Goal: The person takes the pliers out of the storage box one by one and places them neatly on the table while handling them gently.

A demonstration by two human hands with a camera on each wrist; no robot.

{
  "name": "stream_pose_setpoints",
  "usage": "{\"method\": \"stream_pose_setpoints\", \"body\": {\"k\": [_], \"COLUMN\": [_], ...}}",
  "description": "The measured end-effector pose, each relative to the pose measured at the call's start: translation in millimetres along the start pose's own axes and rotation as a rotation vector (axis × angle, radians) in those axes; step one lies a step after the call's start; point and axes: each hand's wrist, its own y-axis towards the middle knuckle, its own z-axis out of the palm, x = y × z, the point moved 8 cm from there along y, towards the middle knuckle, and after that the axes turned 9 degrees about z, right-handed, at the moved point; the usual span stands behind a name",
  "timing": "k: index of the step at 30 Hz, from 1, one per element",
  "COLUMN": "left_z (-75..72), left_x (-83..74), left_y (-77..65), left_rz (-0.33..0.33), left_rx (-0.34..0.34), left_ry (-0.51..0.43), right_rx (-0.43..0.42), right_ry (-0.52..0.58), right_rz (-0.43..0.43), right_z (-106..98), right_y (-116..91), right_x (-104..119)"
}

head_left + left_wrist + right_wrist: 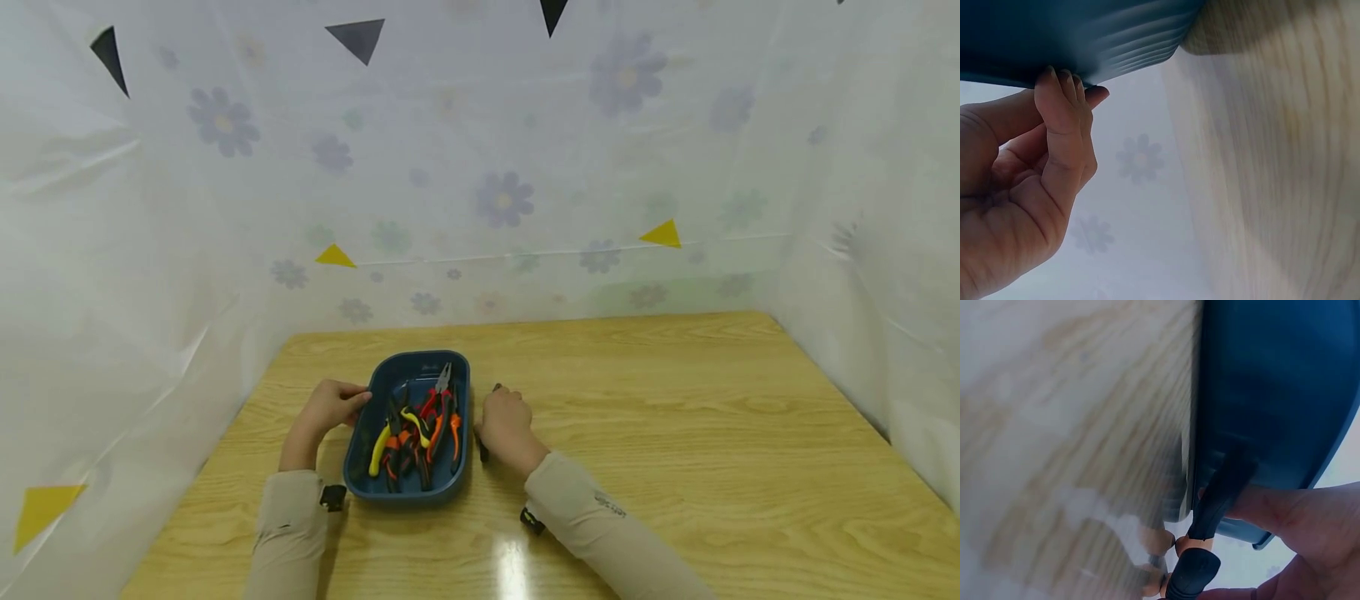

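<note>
We see filmy, creased sheeting [502, 125] printed with flowers behind a wood-grained tabletop [675, 417]. On it sits a smooth blue bin [405, 499], a rounded rectangle (ridged on its outside). We see the left hand [330, 408] pinching its left rim, while the right hand [506, 425] grasps a tool [1210, 512] with a black-and-orange handle, just beside the bin's right wall. Inside lie jumbled pliers [439, 429], one pair showing tapered metal jaws.

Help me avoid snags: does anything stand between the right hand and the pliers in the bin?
Yes: the right wall of the blue bin separates the right hand from the pliers; the top is open.
</note>
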Motion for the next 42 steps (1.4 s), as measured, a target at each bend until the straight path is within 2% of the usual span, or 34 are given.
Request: {"method": "stream_pose_setpoints", "body": {"k": [7,17,20,26,31,34,37,40,42], "left_z": [0.2,1.3,1.6,2.0,0.9,0.7,0.9,1.1,1.1], "left_x": [1.9,-3.5,-3.8,-3.4,-4.5,-4.6,-4.3,-3.6,-3.2], "left_y": [0.7,3.9,3.6,3.5,4.8,5.3,5.1,4.8,4.8], "left_rz": [-0.033,-0.04,-0.036,-0.037,-0.041,-0.041,-0.034,-0.031,-0.029], "left_rx": [0.0,0.015,0.022,0.027,0.024,0.025,0.032,0.036,0.036], "left_ry": [0.011,0.027,0.031,0.033,0.025,0.031,0.04,0.045,0.045], "right_rx": [0.019,0.041,0.032,-0.072,-0.198,-0.231,-0.19,-0.087,-0.005], "right_ry": [-0.023,-0.062,-0.039,0.081,0.147,0.195,0.305,0.437,0.488], "right_rz": [0.008,0.051,0.061,0.04,-0.041,-0.107,-0.169,-0.223,-0.247], "right_z": [1,-2,-6,-22,-45,-55,-55,-50,-43], "right_y": [1,1,0,-4,-16,-26,-34,-42,-46], "right_x": [1,0,-1,3,18,30,41,52,59]}}
